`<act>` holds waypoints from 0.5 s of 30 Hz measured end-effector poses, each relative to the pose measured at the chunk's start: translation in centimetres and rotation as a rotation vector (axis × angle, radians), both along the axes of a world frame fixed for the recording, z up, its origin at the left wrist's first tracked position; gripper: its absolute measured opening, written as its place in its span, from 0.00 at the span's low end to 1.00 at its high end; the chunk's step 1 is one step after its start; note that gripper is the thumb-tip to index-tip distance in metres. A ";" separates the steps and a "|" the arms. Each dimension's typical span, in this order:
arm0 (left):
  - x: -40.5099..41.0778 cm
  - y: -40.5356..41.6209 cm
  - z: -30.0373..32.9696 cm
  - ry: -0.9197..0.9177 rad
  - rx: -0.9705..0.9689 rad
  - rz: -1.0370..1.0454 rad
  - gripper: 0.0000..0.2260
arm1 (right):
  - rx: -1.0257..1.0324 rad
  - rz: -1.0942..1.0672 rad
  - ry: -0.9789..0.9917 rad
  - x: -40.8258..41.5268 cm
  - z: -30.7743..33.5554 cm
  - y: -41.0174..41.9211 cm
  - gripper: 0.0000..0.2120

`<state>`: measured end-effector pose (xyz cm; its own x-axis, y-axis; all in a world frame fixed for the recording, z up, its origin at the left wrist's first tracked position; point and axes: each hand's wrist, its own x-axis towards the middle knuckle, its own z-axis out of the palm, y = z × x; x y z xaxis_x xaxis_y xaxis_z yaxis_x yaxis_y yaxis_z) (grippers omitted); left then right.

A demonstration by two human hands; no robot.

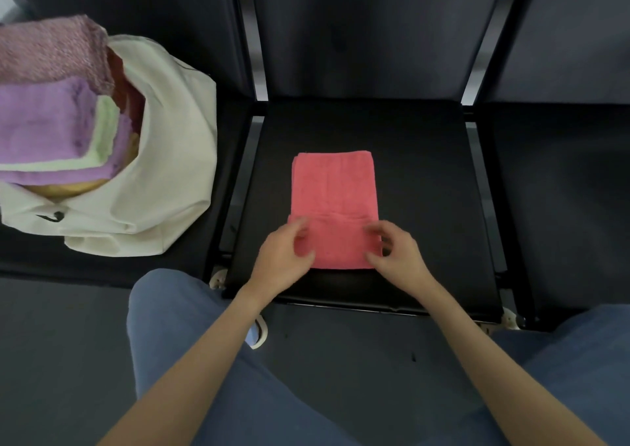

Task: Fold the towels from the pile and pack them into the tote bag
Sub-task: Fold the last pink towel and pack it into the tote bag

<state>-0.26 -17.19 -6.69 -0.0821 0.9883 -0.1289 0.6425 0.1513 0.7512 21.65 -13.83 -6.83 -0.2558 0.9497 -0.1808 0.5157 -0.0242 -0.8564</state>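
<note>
A coral pink towel lies on the black seat in front of me. It is folded into a narrow strip, and its near end is turned up over itself. My left hand grips the near left corner of that fold, thumb on top. My right hand pinches the near right corner with curled fingers. On the seat to the left sits the cream tote bag. It holds a stack of folded towels: a mauve one, a purple one and a pale green one.
Dark seat backs rise behind the seats, with metal frame bars between them. Another black seat lies to the right. My knees in blue trousers are close to the seat's front edge.
</note>
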 end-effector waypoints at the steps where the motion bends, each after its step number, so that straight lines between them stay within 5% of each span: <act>1: -0.4 -0.4 -0.1 0.196 0.033 -0.161 0.25 | 0.052 0.093 -0.107 0.4 -0.2 -0.1 0.24; 3: -1.2 -0.9 -0.6 0.427 0.042 -0.360 0.24 | 0.125 0.282 -0.305 1.0 -0.6 -0.1 0.27; 7: -2.1 -0.4 -1.3 0.531 0.062 -0.487 0.22 | 0.303 0.443 -0.641 0.9 -1.4 -0.4 0.28; 15: -0.9 -0.3 0.9 0.501 0.019 -0.461 0.06 | 0.354 0.342 -0.676 0.7 -0.5 -0.5 0.07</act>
